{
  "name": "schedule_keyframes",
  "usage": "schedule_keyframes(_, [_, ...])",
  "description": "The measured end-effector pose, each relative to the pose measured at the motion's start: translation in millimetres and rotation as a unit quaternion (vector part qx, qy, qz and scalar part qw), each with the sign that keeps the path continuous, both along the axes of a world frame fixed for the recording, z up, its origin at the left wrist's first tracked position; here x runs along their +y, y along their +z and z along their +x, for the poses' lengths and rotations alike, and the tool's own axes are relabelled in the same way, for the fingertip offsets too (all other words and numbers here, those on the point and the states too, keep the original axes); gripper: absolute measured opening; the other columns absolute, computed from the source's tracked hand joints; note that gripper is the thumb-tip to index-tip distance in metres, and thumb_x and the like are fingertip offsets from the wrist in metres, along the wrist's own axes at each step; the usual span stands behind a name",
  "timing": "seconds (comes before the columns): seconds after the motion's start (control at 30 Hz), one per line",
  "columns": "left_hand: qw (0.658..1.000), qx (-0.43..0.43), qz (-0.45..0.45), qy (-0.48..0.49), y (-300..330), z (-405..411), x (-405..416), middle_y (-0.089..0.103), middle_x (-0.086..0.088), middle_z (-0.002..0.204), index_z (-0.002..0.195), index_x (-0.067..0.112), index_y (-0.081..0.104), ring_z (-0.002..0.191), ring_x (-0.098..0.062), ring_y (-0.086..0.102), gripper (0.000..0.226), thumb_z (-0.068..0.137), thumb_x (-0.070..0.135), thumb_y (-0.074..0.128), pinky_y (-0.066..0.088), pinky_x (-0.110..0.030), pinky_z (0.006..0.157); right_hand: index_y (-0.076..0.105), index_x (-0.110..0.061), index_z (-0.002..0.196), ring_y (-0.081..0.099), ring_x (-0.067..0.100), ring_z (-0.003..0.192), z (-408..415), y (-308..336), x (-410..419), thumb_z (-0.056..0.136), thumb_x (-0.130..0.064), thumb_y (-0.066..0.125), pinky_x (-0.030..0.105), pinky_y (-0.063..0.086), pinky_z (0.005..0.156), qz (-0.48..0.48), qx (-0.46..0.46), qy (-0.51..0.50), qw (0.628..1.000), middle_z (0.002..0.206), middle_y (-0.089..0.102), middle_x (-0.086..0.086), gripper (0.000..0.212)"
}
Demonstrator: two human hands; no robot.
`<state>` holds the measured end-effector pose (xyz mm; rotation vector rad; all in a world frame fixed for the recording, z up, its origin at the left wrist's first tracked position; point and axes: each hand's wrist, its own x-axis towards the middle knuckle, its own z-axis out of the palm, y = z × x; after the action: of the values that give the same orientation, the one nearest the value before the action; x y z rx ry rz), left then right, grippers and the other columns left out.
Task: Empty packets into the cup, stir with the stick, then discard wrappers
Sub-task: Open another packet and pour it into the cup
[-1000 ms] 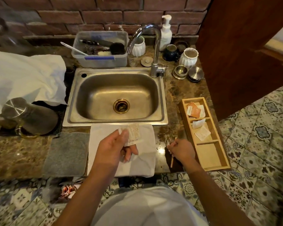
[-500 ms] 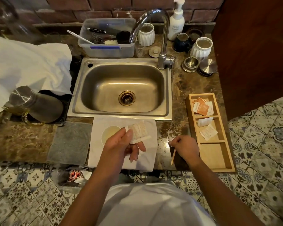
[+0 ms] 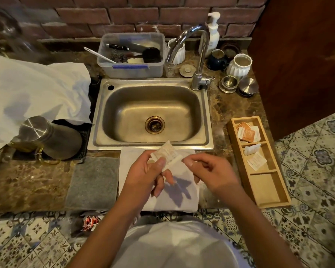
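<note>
My left hand (image 3: 147,173) holds a small white packet (image 3: 169,154) above the white cloth (image 3: 184,192) on the counter, just in front of the sink. My right hand (image 3: 209,171) has its thumb and fingertips pinched on the packet's right corner. The cup is hidden under my hands. No stir stick shows in either hand. More packets lie in the wooden tray (image 3: 263,186) to the right: orange ones (image 3: 246,133) in the far compartment, white ones (image 3: 256,160) in the middle one.
A steel sink (image 3: 153,113) with a faucet (image 3: 199,55) is behind the cloth. A grey mat (image 3: 93,182) lies to its left, beside a steel jug (image 3: 50,138). Crumpled wrappers (image 3: 90,222) lie below the counter edge. Jars and cups (image 3: 239,66) stand at the back right.
My right hand moved left from the counter beside the tray up to the packet's corner. The stick it held is out of sight. My left hand kept the packet.
</note>
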<state>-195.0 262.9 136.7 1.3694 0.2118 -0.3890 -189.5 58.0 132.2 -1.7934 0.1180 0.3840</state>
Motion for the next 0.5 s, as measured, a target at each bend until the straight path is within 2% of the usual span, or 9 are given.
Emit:
schedule_keyframes(0.1, [1.0,-0.013,-0.008,-0.016,-2.0,1.3,13.0,0.068,-0.018,0.069,0.111,0.013,0.057,0.036,-0.016,0.035,0.023,0.098,0.032,0.053,0.033,-0.021,0.04,0.079,-0.016,0.097,0.057,0.014,0.055,-4.3,3.3,31.5,0.093,-0.025,0.072,0.027,0.049,0.057,0.005,-0.017,0.007,1.0,0.064,0.065,0.018,0.012])
schedule_keyframes(0.23, [0.999,-0.015,-0.01,-0.033,-5.2,-1.7,30.5,0.066,-0.019,0.066,0.105,0.01,0.058,0.033,-0.016,0.035,0.019,0.099,0.028,0.054,0.033,-0.021,0.04,0.074,-0.021,0.082,0.052,0.009,0.053,-8.6,0.9,60.0,0.093,-0.021,0.072,0.025,0.044,0.056,0.038,-0.011,-0.003,0.999,0.054,0.057,-0.004,0.012])
schedule_keyframes(0.3, [0.999,-0.012,-0.001,-0.035,-6.9,-2.7,40.8,0.065,-0.018,0.063,0.101,0.007,0.059,0.032,-0.014,0.035,0.02,0.098,0.026,0.056,0.032,-0.021,0.039,0.071,-0.016,0.077,0.05,0.01,0.052,-8.5,-1.5,68.7,0.094,-0.017,0.072,0.026,0.043,0.056,0.045,-0.007,-0.014,0.999,0.054,0.056,-0.002,0.016])
schedule_keyframes(0.4, [0.999,-0.007,0.025,-0.03,-9.0,-2.9,57.1,0.062,-0.015,0.059,0.089,0.005,0.062,0.037,-0.012,0.036,0.02,0.1,0.02,0.055,0.032,-0.02,0.041,0.071,-0.012,0.081,0.052,0.013,0.053,-4.1,-1.1,74.7,0.093,-0.013,0.072,0.03,0.044,0.058,0.044,0.009,-0.005,0.999,0.056,0.057,0.003,0.012])
schedule_keyframes(0.5, [0.998,-0.016,0.056,-0.029,-12.3,-1.1,67.8,0.063,-0.011,0.057,0.085,0.005,0.065,0.039,-0.012,0.039,0.023,0.101,0.016,0.053,0.034,-0.018,0.041,0.07,-0.011,0.08,0.052,0.009,0.053,0.7,1.9,77.7,0.093,-0.009,0.071,0.021,0.044,0.055,0.028,0.032,0.047,0.998,0.058,0.057,0.002,0.014])
